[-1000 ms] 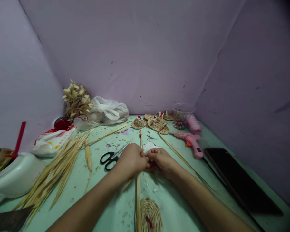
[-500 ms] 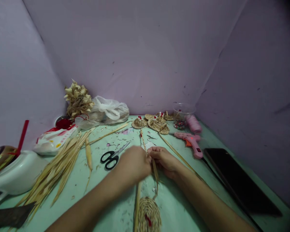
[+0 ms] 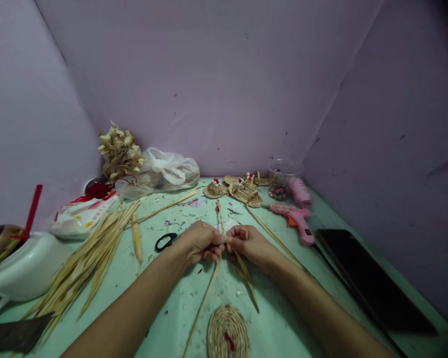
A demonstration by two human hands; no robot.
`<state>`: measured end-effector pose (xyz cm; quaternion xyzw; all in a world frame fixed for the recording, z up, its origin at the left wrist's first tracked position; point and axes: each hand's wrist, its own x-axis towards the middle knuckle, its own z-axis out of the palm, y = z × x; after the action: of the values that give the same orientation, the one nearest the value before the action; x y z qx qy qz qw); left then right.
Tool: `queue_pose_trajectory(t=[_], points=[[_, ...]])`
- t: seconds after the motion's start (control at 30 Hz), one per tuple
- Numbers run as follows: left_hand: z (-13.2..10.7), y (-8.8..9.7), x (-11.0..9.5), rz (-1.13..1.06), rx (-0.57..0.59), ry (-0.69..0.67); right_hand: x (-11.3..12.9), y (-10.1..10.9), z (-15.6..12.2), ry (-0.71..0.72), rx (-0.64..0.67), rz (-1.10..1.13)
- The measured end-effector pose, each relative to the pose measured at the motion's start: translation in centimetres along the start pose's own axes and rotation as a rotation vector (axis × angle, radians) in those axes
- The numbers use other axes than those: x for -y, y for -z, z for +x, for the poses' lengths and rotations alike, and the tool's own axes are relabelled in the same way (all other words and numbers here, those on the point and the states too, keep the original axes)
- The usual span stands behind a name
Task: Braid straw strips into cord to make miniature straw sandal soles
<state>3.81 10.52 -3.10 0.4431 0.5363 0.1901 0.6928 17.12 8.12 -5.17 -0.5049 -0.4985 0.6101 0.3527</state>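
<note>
My left hand (image 3: 204,241) and my right hand (image 3: 249,243) meet over the middle of the table, fingertips almost touching. Both pinch a thin twisted cord of dried husk (image 3: 221,219), which runs away from me toward the woven pieces. Below the fingers, loose husk strips hang down: a long narrow one (image 3: 204,293) under my left hand and a wider one (image 3: 251,288) under my right. Nearer to me lies a coiled oval woven mat (image 3: 228,332) with a red mark at its centre. Black-handled scissors (image 3: 166,242) lie partly hidden behind my left hand.
Dried husk strips (image 3: 100,248) spread at left, beside a white pot (image 3: 33,263) and a plastic bag (image 3: 171,171). Woven pieces with beads (image 3: 242,191) lie at the back. On the right are a pink glue gun (image 3: 296,219), a thread spool (image 3: 299,191) and a black phone (image 3: 369,278).
My left hand has turned and moved slightly left, covering more of the scissors. The loose strips under the hands have swung apart, one toward the left and one toward the right.
</note>
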Motion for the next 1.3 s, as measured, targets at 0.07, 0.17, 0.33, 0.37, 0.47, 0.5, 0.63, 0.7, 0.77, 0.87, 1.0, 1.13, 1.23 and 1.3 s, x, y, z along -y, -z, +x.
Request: queue_pose_trajectory(t=[0.07, 0.17, 0.33, 0.37, 0.47, 0.5, 0.63, 0.7, 0.77, 0.87, 1.0, 1.13, 1.23, 1.3], points=[[-0.1, -0.1, -0.1, 0.089, -0.030, -0.012, -0.2, 0.0, 0.1, 0.044, -0.009, -0.107], [-0.2, -0.3, 0.0, 0.189, -0.015, 0.014, -0.7, 0.1, 0.3, 0.125, -0.061, -0.314], [0.2, 0.1, 0.4, 0.192, 0.027, -0.015, -0.8, 0.9, 0.2, 0.250, -0.129, -0.630], [0.3, 0.2, 0.4, 0.196, 0.021, -0.024, -0.6, 1.0, 0.0, 0.273, -0.138, -0.678], [0.1, 0.1, 0.4, 0.215, 0.001, -0.044, 0.0, 0.8, -0.5, 0.309, -0.181, -0.810], [0.0, 0.0, 0.4, 0.225, -0.013, -0.058, 0.2, 0.7, -0.7, 0.300, -0.198, -0.850], [0.0, -0.7, 0.8, 0.305, -0.096, -0.170, 0.9, 0.6, -1.0, 0.155, -0.239, -0.928], [0.3, -1.0, 1.2, 0.340, -0.137, -0.219, 1.0, 0.9, -1.0, 0.072, -0.236, -0.897], [0.5, -1.3, 1.6, 0.345, -0.176, -0.232, 1.1, 1.2, -0.9, 0.001, -0.215, -0.819], [0.5, -1.9, 1.5, 0.277, -0.218, -0.195, 1.0, 1.3, -0.8, -0.066, -0.170, -0.682], [-0.3, -2.2, 0.7, 0.157, -0.199, -0.092, 1.2, 0.0, -1.4, 0.010, -0.199, -0.711], [-0.4, -1.4, 0.3, 0.058, -0.098, -0.061, 2.0, -1.5, -2.6, 0.107, -0.305, -0.937], [-0.2, -0.6, 0.3, 0.074, -0.028, -0.050, 2.4, -1.5, -3.0, 0.126, -0.237, -0.958], [-0.2, -0.2, 0.2, 0.092, 0.009, -0.053, 2.4, -0.7, -2.7, 0.097, -0.173, -0.831]])
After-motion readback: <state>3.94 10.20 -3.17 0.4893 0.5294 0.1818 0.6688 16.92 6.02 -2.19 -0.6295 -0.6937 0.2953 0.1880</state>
